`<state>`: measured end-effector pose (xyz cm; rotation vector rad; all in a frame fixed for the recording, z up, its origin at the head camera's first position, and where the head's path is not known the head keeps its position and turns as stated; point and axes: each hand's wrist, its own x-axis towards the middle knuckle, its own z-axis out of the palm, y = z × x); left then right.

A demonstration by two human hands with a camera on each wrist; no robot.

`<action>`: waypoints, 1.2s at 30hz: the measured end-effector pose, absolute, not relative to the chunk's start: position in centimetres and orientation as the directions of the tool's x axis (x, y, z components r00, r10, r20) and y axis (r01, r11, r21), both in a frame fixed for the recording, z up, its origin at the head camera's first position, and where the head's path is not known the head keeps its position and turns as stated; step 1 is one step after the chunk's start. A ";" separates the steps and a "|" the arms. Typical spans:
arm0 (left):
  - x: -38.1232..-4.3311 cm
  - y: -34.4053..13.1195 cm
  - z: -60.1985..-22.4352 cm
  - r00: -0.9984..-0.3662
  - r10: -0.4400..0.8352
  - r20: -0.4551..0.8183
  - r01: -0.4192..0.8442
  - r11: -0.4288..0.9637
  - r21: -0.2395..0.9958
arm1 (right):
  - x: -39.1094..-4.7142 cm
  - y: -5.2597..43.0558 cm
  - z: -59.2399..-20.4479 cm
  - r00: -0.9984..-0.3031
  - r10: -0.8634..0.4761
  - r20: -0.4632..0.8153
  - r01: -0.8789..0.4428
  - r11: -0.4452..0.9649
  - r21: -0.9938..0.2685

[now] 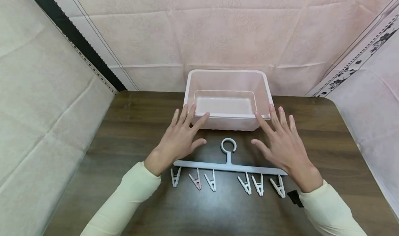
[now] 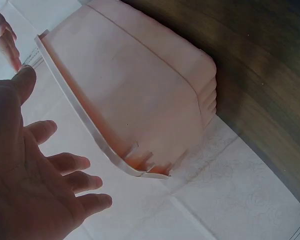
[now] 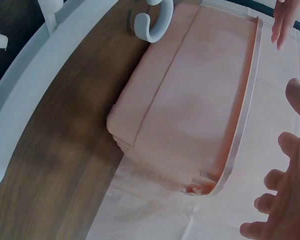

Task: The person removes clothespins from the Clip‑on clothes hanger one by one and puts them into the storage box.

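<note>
A pale pink plastic tub (image 1: 225, 122) stands at the back of the wooden table. My left hand (image 1: 177, 137) hovers near its front left corner, fingers spread and straight. By the front right corner is my right hand (image 1: 283, 146), likewise spread. In the wrist views the left palm (image 2: 35, 185) and right hand (image 3: 290, 190) appear apart from the tub's side. Between my forearms lies a light blue clip hanger (image 1: 229, 166) with its hook towards the tub. Several pale clips (image 1: 212, 180) hang along the bar, one of them pinkish. Neither hand holds anything.
The brown wooden table (image 1: 140, 208) has rounded far corners. Pale patterned cloth (image 1: 230, 38) rises behind the tub, and more cloth flanks both sides. A small black piece (image 1: 294, 198) shows beside the right cuff.
</note>
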<state>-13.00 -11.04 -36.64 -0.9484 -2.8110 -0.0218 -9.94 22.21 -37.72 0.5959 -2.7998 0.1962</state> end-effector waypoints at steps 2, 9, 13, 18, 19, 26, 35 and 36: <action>-12.9 -11.1 -36.7 -0.781 0.599 0.174 0.603 0.797 -0.035 | -9.9 22.3 -37.8 -0.879 -0.380 0.289 -0.417 0.906 -0.077; -12.6 -11.2 -37.0 -0.774 0.602 0.196 0.606 0.794 -0.048 | -9.6 22.3 -38.0 -0.881 -0.384 0.277 -0.420 0.904 -0.080; -12.3 -11.4 -37.2 -0.775 0.601 0.195 0.606 0.794 -0.035 | -9.3 22.2 -38.2 -0.879 -0.388 0.276 -0.424 0.902 -0.081; -12.0 -11.5 -37.6 -0.777 0.598 0.199 0.605 0.796 -0.028 | -8.7 22.1 -38.6 -0.880 -0.389 0.272 -0.425 0.901 -0.087; -11.9 -11.6 -37.7 -0.776 0.597 0.201 0.606 0.795 -0.022 | -8.6 22.1 -38.7 -0.880 -0.390 0.273 -0.426 0.901 -0.087; -11.1 -11.8 -38.0 -0.773 0.607 0.183 0.618 0.786 0.007 | -7.8 22.1 -39.5 -0.875 -0.389 0.288 -0.435 0.893 -0.115; -10.5 -12.0 -38.0 -0.776 0.605 0.177 0.613 0.790 -0.010 | -7.1 21.9 -39.9 -0.872 -0.386 0.301 -0.440 0.888 -0.134; -10.4 -12.1 -38.0 -0.777 0.604 0.177 0.613 0.790 -0.008 | -7.1 21.9 -39.9 -0.870 -0.387 0.305 -0.441 0.887 -0.134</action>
